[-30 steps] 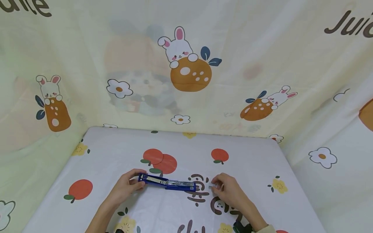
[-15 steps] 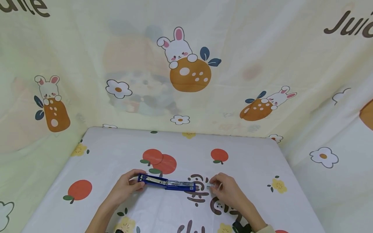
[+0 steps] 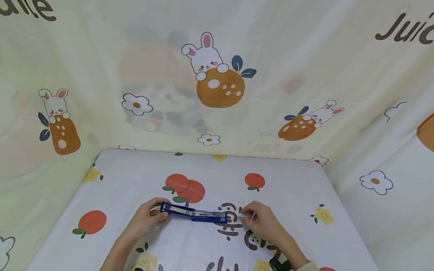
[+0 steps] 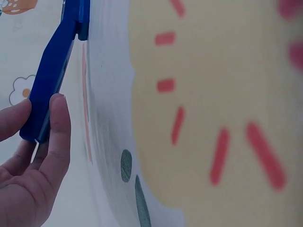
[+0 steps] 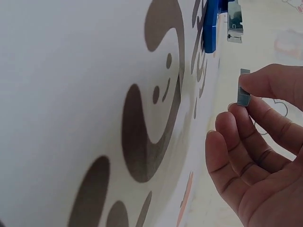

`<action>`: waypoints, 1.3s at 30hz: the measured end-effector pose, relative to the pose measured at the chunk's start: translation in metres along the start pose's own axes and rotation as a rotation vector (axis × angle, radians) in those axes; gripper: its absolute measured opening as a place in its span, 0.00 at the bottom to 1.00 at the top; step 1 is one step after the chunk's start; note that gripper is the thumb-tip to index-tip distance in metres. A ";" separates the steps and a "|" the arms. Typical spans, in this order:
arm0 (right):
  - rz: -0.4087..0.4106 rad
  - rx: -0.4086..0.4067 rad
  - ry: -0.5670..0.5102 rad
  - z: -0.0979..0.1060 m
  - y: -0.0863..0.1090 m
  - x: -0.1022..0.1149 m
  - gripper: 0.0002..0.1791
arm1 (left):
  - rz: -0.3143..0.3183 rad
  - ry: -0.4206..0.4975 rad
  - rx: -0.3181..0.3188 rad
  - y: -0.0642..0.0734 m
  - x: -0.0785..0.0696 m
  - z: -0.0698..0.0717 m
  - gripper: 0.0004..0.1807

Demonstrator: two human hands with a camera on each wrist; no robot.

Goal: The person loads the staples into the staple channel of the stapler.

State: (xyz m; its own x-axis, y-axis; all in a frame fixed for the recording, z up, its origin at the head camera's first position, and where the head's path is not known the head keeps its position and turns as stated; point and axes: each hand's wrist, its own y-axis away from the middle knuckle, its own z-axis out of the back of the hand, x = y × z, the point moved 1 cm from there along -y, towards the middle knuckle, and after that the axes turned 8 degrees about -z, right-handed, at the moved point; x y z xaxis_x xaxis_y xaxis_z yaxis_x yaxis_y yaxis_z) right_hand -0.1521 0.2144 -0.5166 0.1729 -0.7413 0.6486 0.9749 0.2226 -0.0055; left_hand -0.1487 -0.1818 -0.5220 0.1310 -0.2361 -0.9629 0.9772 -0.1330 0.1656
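Note:
A blue stapler [image 3: 209, 217] lies folded open, its metal magazine showing along the right half. My left hand [image 3: 146, 218] grips the end of its raised left part, thumb on one side and fingers on the other; the left wrist view shows this blue stapler cover [image 4: 49, 71] close up. Between thumb and forefinger, my right hand [image 3: 262, 221] pinches a short grey strip of staples [image 5: 244, 90]. The strip is held just to the right of the stapler's right end, with a small gap between. In the right wrist view the magazine's metal end [image 5: 235, 28] appears beyond the strip.
A white patterned cloth [image 3: 288, 195] with printed fruit and lettering covers the table. Cream curtains [image 3: 162, 56] with rabbit prints rise behind it and at both sides. A black wrist strap [image 3: 280, 264] sits at the right wrist.
My right hand has drifted slightly left with the staples, narrowing the gap to the stapler's end. The left hand's grip on the stapler looks the same.

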 end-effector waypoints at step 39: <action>0.084 0.042 -0.035 -0.012 -0.009 0.008 0.09 | -0.012 -0.006 0.003 0.002 0.000 0.000 0.24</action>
State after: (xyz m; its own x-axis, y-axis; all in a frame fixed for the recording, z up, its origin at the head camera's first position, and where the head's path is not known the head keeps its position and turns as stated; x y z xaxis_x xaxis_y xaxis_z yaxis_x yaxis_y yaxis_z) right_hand -0.1581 0.1987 -0.5200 0.2480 -0.6963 0.6735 0.9503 0.3098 -0.0297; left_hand -0.1468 -0.1815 -0.5214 0.1185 -0.2398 -0.9636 0.9782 -0.1384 0.1548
